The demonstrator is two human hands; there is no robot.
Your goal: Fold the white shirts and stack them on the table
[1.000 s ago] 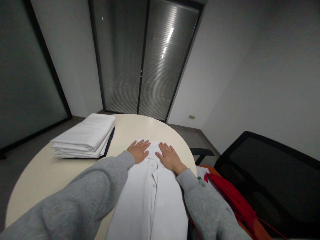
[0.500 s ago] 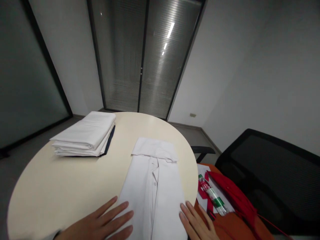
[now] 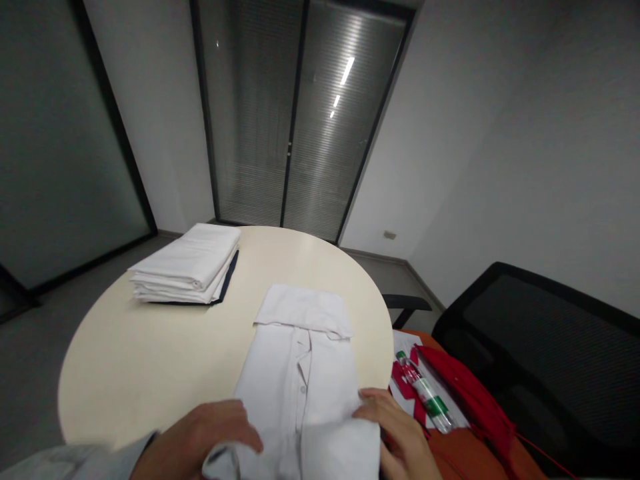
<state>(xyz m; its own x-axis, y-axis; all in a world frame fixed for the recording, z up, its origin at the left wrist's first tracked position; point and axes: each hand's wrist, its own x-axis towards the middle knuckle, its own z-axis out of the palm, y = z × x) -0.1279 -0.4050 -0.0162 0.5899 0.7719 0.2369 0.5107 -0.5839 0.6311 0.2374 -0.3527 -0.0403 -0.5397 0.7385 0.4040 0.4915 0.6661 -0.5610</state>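
A white button-up shirt (image 3: 325, 373) lies lengthwise on the round cream table (image 3: 125, 360), its far end turned back in a flat fold and its button strip running down the middle. At the near end, my left hand (image 3: 200, 437) is closed on the left edge of the cloth, thumb on top and the other fingers hidden beneath. My right hand (image 3: 397, 430) grips the right edge, its fingers curled round the fabric. Between the hands the near part of the shirt is lifted and bulges up from the table.
A stack of folded white cloth (image 3: 190, 257) rests on a dark flat board (image 3: 229, 277) at the table's far left. To the right, an office chair (image 3: 540, 333) holds a plastic bottle (image 3: 425, 393) with a green cap and a red bag (image 3: 465, 387). Glass panels stand behind.
My hands have gone from lying flat with spread fingers to gripping the shirt's near edges. The near part of the cloth has come up. The view has shifted slightly.
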